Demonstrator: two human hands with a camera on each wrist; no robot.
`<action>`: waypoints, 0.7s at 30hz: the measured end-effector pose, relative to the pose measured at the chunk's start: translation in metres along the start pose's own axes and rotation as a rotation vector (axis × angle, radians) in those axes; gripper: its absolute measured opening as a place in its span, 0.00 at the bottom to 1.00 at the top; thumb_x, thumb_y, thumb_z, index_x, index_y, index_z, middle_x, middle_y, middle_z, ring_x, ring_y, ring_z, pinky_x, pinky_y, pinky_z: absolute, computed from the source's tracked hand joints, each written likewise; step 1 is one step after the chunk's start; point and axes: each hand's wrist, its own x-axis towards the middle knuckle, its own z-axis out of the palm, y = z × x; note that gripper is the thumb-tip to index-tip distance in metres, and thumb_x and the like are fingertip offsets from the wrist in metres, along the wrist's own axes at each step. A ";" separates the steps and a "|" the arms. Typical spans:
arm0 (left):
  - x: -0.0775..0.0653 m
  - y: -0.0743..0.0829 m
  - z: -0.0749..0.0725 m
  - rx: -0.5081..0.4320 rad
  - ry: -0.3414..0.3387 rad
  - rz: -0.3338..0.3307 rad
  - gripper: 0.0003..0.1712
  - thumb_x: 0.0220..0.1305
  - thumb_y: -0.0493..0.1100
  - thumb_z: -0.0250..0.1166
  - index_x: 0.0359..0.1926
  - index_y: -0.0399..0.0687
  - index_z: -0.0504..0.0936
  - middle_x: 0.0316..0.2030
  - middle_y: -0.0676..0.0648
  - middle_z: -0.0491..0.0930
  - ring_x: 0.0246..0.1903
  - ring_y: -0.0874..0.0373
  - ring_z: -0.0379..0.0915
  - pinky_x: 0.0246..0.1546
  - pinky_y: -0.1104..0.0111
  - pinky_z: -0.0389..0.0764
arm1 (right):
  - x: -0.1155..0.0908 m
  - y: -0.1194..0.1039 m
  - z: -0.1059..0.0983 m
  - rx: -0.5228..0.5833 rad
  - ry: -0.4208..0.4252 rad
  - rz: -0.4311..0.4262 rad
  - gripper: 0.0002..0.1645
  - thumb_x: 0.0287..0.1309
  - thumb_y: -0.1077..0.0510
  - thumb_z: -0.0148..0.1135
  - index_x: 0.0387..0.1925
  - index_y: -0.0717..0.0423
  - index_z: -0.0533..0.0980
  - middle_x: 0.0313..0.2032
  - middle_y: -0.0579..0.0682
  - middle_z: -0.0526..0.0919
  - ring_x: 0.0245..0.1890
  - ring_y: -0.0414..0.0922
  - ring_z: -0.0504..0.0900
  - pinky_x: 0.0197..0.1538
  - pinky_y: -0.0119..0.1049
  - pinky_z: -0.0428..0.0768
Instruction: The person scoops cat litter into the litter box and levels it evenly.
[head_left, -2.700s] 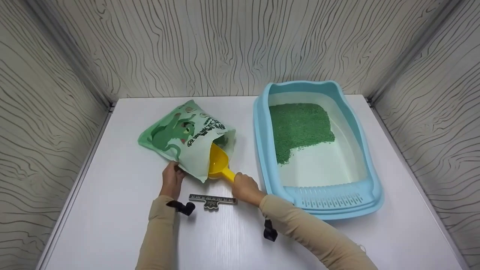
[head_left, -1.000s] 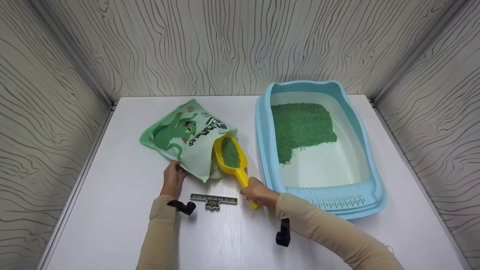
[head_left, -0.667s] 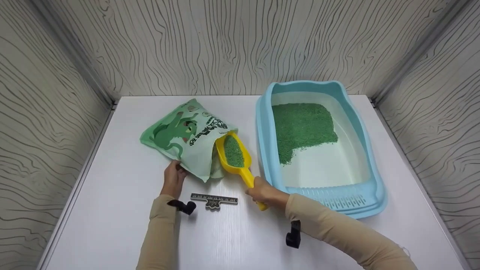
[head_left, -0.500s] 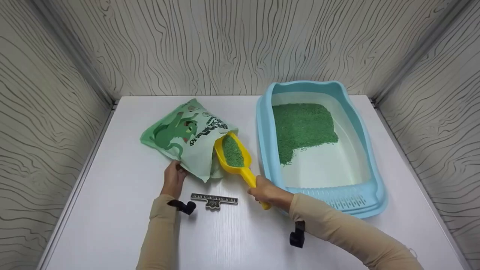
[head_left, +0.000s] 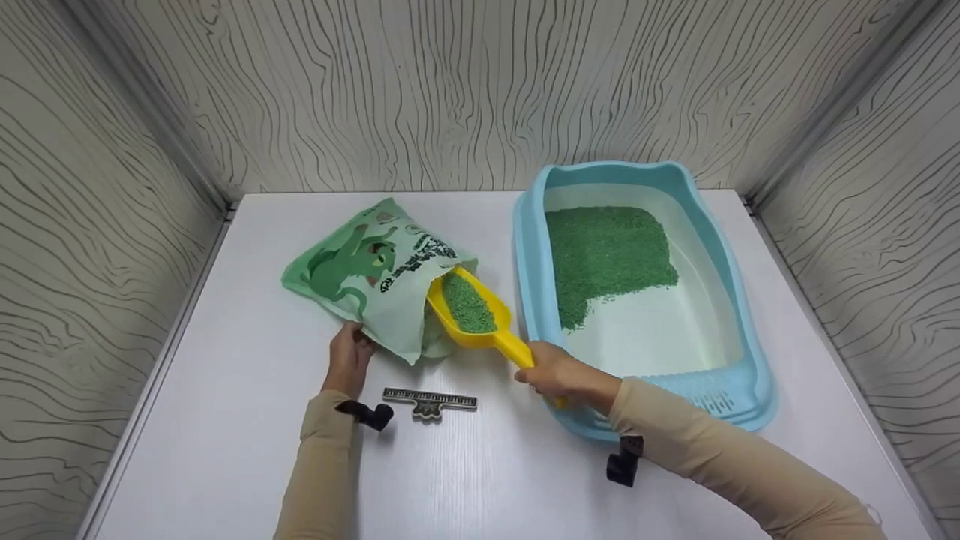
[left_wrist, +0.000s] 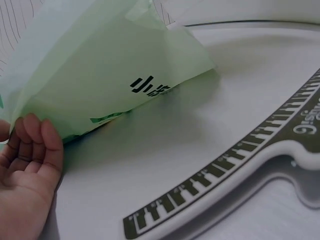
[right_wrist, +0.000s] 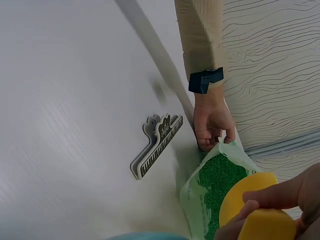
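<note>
My right hand [head_left: 559,371] grips the handle of a yellow scoop [head_left: 504,311] that carries green litter pellets [head_left: 469,304]. The scoop's front end is at the mouth of a green and white cat litter bag [head_left: 375,277], which lies on the table with a cat printed on it. My left hand [head_left: 349,356] pinches the bag's near edge between thumb and fingers, as the left wrist view also shows. More green litter [right_wrist: 220,187] shows inside the bag's mouth in the right wrist view. To the right stands a light blue litter box [head_left: 529,285], partly covered with green litter [head_left: 611,251].
A wide metal clip [head_left: 429,401] with a piano-key pattern lies on the white table [head_left: 465,480], between the two forearms. Wood-grain panels [head_left: 450,90] rise behind the table and on both sides. The litter box stands close to my right forearm.
My right hand has drawn the scoop back out of the bag's mouth, now with litter in it, and moved to the right. The left hand stays at the bag's edge.
</note>
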 end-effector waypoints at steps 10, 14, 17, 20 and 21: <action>0.000 0.000 -0.001 0.022 -0.009 -0.010 0.25 0.70 0.42 0.41 0.66 0.39 0.59 0.58 0.45 0.65 0.62 0.54 0.63 0.68 0.63 0.67 | -0.010 0.011 -0.025 -0.050 -0.006 -0.103 0.11 0.53 0.65 0.57 0.39 0.65 0.73 0.25 0.47 0.68 0.21 0.40 0.67 0.23 0.27 0.67; 0.000 0.001 -0.002 0.026 -0.008 -0.011 0.26 0.70 0.43 0.41 0.66 0.39 0.59 0.59 0.45 0.65 0.63 0.55 0.63 0.69 0.64 0.66 | -0.012 0.014 -0.033 -0.083 0.008 -0.114 0.10 0.53 0.65 0.59 0.39 0.65 0.72 0.26 0.48 0.69 0.22 0.41 0.68 0.23 0.28 0.68; 0.000 0.001 -0.002 0.021 -0.006 -0.009 0.25 0.70 0.43 0.42 0.65 0.40 0.60 0.58 0.46 0.66 0.61 0.57 0.65 0.68 0.65 0.68 | -0.012 0.016 -0.039 -0.117 0.008 -0.134 0.10 0.52 0.64 0.59 0.38 0.64 0.72 0.26 0.48 0.69 0.24 0.41 0.68 0.25 0.28 0.68; 0.001 0.000 -0.002 0.019 0.000 -0.012 0.24 0.70 0.42 0.43 0.64 0.40 0.61 0.57 0.46 0.67 0.58 0.57 0.66 0.64 0.66 0.70 | -0.013 0.018 -0.046 -0.123 -0.006 -0.130 0.11 0.53 0.63 0.58 0.39 0.64 0.72 0.26 0.48 0.70 0.21 0.40 0.69 0.23 0.28 0.68; 0.001 -0.001 -0.002 0.025 0.003 -0.015 0.23 0.70 0.43 0.43 0.63 0.40 0.62 0.56 0.46 0.67 0.57 0.58 0.66 0.63 0.67 0.71 | -0.013 0.019 -0.048 -0.121 -0.015 -0.129 0.12 0.54 0.63 0.58 0.41 0.64 0.72 0.26 0.48 0.71 0.21 0.40 0.68 0.22 0.27 0.68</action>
